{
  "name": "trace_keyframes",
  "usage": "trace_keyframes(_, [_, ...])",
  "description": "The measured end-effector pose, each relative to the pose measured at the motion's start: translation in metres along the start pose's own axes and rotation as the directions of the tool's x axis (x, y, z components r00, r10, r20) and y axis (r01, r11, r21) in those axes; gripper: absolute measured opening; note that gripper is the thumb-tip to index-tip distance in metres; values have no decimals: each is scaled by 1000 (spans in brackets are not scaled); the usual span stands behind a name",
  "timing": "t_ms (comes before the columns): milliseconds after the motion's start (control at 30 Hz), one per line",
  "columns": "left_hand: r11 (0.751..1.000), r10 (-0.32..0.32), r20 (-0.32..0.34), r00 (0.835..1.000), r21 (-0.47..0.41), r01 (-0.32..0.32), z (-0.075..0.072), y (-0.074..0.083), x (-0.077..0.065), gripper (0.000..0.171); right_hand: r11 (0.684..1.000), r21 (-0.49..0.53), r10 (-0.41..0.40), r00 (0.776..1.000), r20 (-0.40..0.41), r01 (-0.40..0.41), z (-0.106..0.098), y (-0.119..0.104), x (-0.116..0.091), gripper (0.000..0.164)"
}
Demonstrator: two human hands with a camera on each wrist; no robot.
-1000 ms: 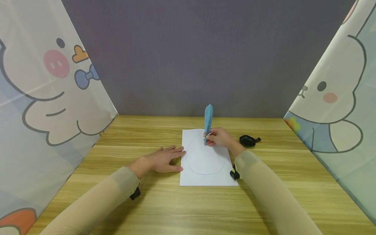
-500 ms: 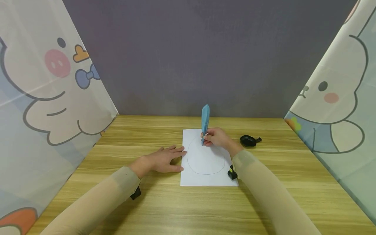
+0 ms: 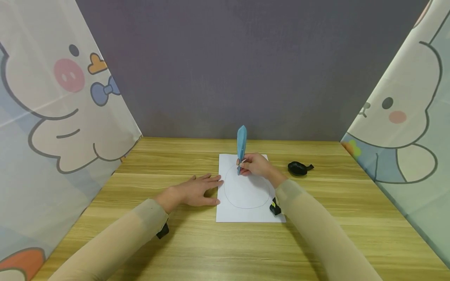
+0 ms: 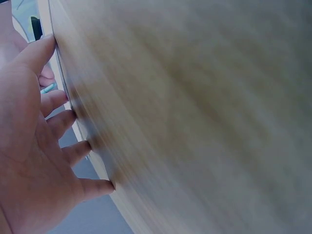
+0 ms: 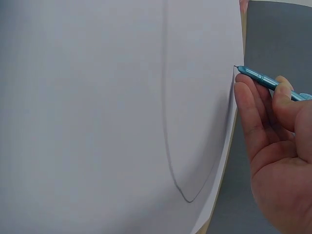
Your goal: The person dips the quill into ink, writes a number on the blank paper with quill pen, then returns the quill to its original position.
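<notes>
A sheet of white paper point(image 3: 248, 215) lies on the wooden table and bears a thin, dark, rounded outline point(image 3: 246, 208). My right hand point(image 3: 256, 165) pinches a blue pen point(image 3: 241, 142), its broad feather-shaped top standing upright above the fingers. In the right wrist view the tip of the pen point(image 5: 251, 74) meets the sheet at the end of the drawn line. My left hand point(image 3: 197, 191) rests on the table with its fingers spread and their tips at the paper's left edge. The left wrist view shows the same left hand point(image 4: 39, 146) from the palm side.
Right of the sheet lies a black oval object point(image 3: 297, 168) with a short tail. A dark grey panel point(image 3: 239, 70) rises behind the wooden table point(image 3: 197, 249). Cartoon-printed cloths point(image 3: 70, 113) hang at both sides.
My right hand has moved left with the pen along the upper part of the outline, uncovering the paper's top right corner. The left hand has stayed in place.
</notes>
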State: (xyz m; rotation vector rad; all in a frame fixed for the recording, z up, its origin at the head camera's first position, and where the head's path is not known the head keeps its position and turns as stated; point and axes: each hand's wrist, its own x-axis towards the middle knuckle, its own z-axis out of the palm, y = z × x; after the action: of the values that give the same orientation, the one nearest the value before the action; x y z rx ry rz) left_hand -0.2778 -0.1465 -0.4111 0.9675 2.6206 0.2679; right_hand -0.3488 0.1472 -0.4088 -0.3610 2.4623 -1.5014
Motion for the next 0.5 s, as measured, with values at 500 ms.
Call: trace_keyframes(500, [1000, -6, 0, 1000, -4, 6, 1, 0, 1, 80, 999, -1, -47, 998, 30, 47, 10, 1, 6, 18])
